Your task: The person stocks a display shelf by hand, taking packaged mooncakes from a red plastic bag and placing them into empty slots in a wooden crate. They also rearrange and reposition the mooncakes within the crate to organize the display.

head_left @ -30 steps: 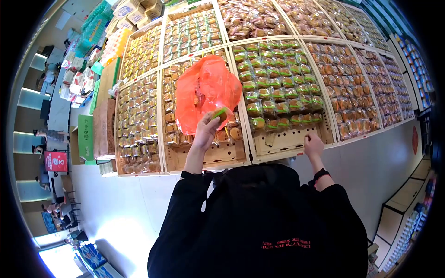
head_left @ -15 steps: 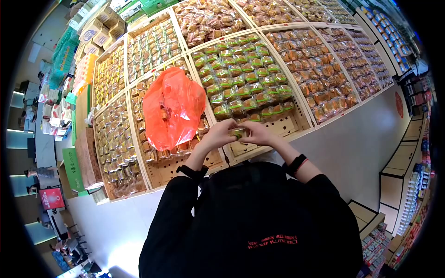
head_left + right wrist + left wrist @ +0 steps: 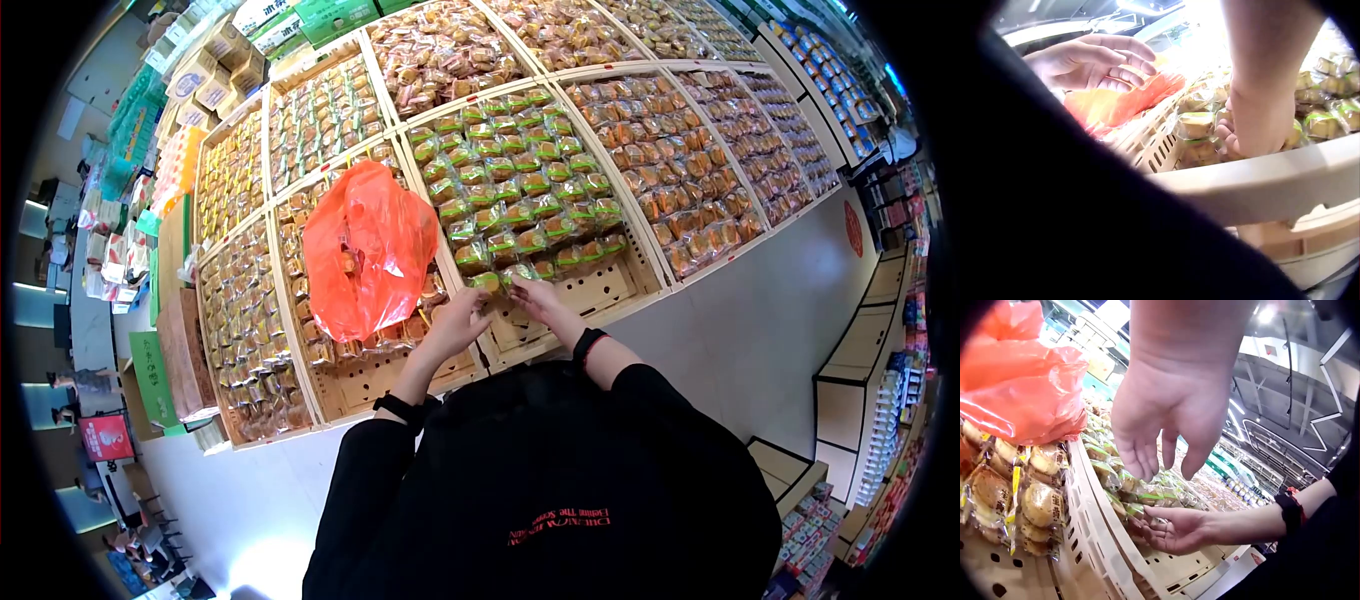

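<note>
My left hand (image 3: 458,322) hangs over the bin divider with relaxed fingers and holds nothing; in the left wrist view this hand (image 3: 1172,419) points downward. Low at the front row, my right hand (image 3: 537,302) has its fingers curled at a green-labelled wrapped cake (image 3: 518,272); in the left wrist view its thumb and fingers (image 3: 1175,531) are around the package (image 3: 1135,511). Its far side is hidden. Another wrapped cake (image 3: 486,282) lies just beyond my left fingertips. A red plastic bag (image 3: 365,250) rests on the cakes of the bin to the left.
Wooden-framed bins of wrapped cakes stretch left, right and behind. The perforated base (image 3: 600,290) shows at the front of the green-labelled bin, another (image 3: 375,385) in the bin left of it. Cartons (image 3: 185,345) stand at the far left.
The hands were together around a green-labelled cake half a second ago. They have since parted: the left let go and drew back left, while the right moved down to the front row.
</note>
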Motion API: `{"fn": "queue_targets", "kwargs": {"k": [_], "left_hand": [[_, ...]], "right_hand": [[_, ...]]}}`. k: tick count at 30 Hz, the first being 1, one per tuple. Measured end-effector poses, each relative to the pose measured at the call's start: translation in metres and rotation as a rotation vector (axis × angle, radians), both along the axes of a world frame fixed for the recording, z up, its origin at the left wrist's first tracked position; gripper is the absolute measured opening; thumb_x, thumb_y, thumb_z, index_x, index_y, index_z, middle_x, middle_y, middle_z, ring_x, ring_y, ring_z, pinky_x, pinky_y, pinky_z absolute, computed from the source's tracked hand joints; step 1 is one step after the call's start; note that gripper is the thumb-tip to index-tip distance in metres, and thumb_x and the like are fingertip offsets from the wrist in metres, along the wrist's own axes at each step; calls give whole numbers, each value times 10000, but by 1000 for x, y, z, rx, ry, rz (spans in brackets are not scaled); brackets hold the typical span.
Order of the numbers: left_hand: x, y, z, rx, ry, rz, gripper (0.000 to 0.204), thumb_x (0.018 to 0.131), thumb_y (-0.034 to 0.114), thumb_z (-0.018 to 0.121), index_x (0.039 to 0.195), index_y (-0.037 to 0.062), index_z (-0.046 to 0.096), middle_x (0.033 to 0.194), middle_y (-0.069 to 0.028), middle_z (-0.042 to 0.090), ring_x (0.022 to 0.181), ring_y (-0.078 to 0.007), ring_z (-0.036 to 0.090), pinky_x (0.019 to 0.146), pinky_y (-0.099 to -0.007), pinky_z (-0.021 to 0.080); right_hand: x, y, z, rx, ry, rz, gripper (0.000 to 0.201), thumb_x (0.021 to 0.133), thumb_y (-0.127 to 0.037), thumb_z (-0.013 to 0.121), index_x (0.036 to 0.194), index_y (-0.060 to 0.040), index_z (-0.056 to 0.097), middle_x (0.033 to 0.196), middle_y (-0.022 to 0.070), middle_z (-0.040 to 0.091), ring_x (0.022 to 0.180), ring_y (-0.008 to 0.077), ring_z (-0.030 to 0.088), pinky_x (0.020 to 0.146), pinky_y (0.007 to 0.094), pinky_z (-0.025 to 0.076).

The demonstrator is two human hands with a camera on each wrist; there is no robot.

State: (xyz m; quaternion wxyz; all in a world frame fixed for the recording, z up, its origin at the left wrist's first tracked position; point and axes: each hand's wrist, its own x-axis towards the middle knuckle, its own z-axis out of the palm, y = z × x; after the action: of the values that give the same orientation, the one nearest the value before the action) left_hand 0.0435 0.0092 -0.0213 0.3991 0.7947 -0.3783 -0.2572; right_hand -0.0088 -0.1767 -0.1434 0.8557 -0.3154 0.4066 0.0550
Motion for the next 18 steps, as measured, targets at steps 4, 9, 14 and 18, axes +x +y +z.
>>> {"fn": "queue_targets", "kwargs": {"k": [4, 9, 14, 18], "left_hand": [[-7, -30, -13, 51, -235, -136, 309, 741, 95, 585, 1032, 28, 506, 974, -149, 516, 926, -310, 531, 803, -349, 443], [3, -76, -42, -19, -355, -160, 222, 714, 93, 585, 889, 27, 465, 872, -149, 480, 832, -339, 512, 704, -402, 438], [4, -93, -85, 145, -408, -173, 290, 681, 60, 589, 919, 31, 428, 875, -158, 491, 838, -338, 517, 690, -415, 445], [1, -90, -91, 311, -714, -117, 289, 743, 46, 480, 1032, 36, 466, 939, -115, 508, 828, -225, 547, 619, -317, 496]], "right_hand": [[7, -6, 9, -218, 174, 279, 271, 794, -308, 646, 847, -50, 580, 791, 47, 609, 678, 143, 587, 581, 270, 501], [-12, -28, -3, -132, 293, 456, 444, 800, -490, 565, 861, -51, 552, 768, 57, 588, 620, 155, 581, 572, 299, 506], [-27, -35, 4, -171, 308, 139, 460, 802, -484, 562, 969, -57, 516, 787, 66, 587, 640, 177, 585, 590, 298, 509], [-25, -46, -17, -59, 311, 436, 425, 798, -521, 538, 625, -136, 498, 472, 11, 457, 375, 164, 428, 345, 305, 318]]}}
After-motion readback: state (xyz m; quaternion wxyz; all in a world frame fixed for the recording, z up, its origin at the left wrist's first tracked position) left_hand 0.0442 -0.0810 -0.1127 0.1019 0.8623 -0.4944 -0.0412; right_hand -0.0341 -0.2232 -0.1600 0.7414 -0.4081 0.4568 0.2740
